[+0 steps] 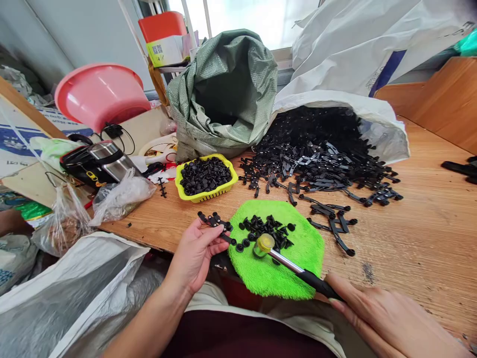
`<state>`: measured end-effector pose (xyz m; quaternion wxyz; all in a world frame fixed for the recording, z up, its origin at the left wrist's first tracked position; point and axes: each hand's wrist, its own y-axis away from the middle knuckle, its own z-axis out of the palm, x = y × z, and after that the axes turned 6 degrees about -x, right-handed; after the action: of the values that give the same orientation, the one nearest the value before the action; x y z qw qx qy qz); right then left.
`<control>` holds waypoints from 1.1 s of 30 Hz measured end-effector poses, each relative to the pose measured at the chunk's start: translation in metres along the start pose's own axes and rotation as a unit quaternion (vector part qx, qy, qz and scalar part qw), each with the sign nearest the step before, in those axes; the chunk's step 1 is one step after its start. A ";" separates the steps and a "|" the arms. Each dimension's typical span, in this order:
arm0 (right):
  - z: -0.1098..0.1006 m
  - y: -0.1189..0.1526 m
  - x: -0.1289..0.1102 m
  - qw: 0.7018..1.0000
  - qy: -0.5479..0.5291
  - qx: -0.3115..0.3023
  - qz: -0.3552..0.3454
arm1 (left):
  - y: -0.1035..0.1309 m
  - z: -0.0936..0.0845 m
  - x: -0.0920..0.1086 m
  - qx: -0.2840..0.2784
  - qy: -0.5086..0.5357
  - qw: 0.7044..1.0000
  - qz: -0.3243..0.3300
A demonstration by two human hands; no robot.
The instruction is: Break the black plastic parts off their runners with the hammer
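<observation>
My left hand (199,248) pinches a black plastic linkage piece (215,220) with several short arms and round ends, at the left edge of a bright green cloth (294,271). In my right hand (376,311) is a mallet (285,259) with a yellowish head, a metal shaft and a black grip. Its head rests on or just over the cloth; I cannot tell which. Small black plastic caps with stems (268,228) lie scattered on the cloth behind the mallet head.
A yellow basket (206,195) holds many more black caps. Black linkage pieces (316,159) spill from a white sack (397,132) across the wooden table (395,248). Behind stands a green woven sack (182,109), mouth open. Plastic bags (122,196) and a steel flask (112,159) sit left.
</observation>
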<state>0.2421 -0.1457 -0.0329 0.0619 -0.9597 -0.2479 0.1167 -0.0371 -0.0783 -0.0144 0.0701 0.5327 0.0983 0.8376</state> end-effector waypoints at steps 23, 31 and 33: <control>-0.019 -0.019 -0.020 0.995 -0.067 0.003 -0.068 | 0.000 0.012 -0.003 0.023 -0.145 0.987 0.067; -0.026 -0.029 -0.029 0.996 -0.018 0.029 -0.084 | 0.000 0.012 -0.002 0.023 -0.144 0.987 0.065; -0.025 -0.030 -0.032 0.995 -0.006 0.038 -0.089 | -0.001 0.012 -0.002 0.019 -0.137 0.989 0.059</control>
<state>0.2070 -0.1367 0.0032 0.1067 -0.9302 -0.3281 0.1255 -0.0255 -0.0772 -0.0115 0.0228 0.6489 0.0723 0.7571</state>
